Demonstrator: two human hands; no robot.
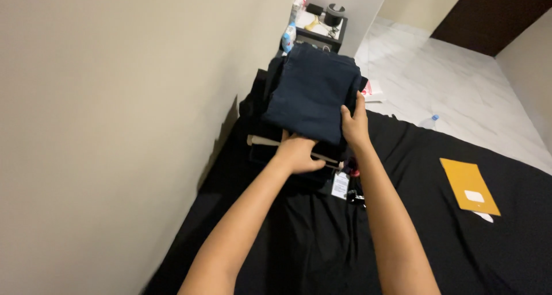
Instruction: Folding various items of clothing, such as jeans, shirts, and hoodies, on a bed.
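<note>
A folded dark navy garment (315,91) lies on top of a pile of dark folded clothes (265,108) at the far end of a black bed (437,237), beside the wall. My left hand (298,153) is tucked under the garment's near edge, fingers hidden beneath it. My right hand (355,124) grips the garment's near right corner, thumb on top. A pale beige strip (259,140) shows within the pile. A white tag (340,185) and small dark clips (355,198) hang just below my hands.
A beige wall (115,99) runs along the left. Behind the pile stands a dark side table (319,29) with bottles and small items. A mustard envelope (469,186) lies on the bed at right. A plastic bottle (430,121) rests on the white tiled floor.
</note>
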